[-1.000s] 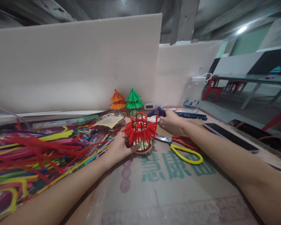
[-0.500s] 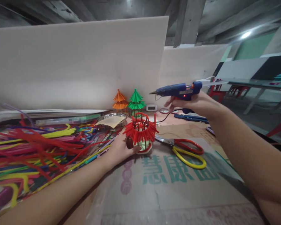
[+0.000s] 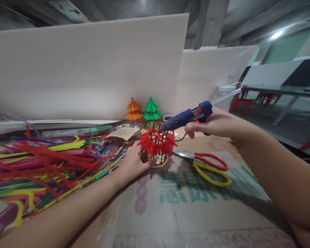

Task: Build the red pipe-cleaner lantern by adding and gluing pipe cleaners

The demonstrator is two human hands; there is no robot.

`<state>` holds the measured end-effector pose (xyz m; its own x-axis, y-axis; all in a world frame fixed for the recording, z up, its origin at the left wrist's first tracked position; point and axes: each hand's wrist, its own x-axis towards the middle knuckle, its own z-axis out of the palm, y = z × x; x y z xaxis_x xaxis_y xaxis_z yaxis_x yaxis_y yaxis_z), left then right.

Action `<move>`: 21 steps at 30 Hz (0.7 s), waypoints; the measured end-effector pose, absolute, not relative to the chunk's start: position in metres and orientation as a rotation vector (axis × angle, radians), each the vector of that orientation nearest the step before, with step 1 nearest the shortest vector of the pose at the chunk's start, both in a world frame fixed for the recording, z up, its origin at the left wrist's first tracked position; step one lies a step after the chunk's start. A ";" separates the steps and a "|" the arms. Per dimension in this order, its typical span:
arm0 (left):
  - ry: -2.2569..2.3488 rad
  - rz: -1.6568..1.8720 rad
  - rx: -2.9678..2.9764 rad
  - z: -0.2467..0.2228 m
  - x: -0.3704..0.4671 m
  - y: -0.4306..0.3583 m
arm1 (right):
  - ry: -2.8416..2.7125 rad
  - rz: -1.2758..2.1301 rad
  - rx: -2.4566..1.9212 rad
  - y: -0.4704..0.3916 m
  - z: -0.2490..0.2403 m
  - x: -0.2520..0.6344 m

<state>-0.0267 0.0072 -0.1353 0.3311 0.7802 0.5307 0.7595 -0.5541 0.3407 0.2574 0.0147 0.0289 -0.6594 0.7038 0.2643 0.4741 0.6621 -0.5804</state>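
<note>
Head view, your left hand (image 3: 133, 164) cupped around the red model (image 3: 157, 144), your right hand (image 3: 213, 124) gripping the glue gun (image 3: 187, 119), nozzle at the model's top.

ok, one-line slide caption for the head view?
Right hand aims blue glue gun at red pipe-cleaner model, steadied by left hand.
</note>
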 end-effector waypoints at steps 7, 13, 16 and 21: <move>1.479 1.019 2.562 -0.136 -0.028 0.007 | -2.384 0.650 -0.981 0.018 0.027 0.259; 1.499 1.043 2.532 -0.137 -0.028 0.008 | -2.400 0.664 -0.975 0.019 0.026 0.259; 1.496 1.044 2.531 -0.137 -0.028 0.008 | -2.386 0.661 -0.980 0.018 0.026 0.256; 1.490 1.068 2.511 -0.137 -0.028 0.007 | -2.383 0.666 -0.976 0.016 0.027 0.252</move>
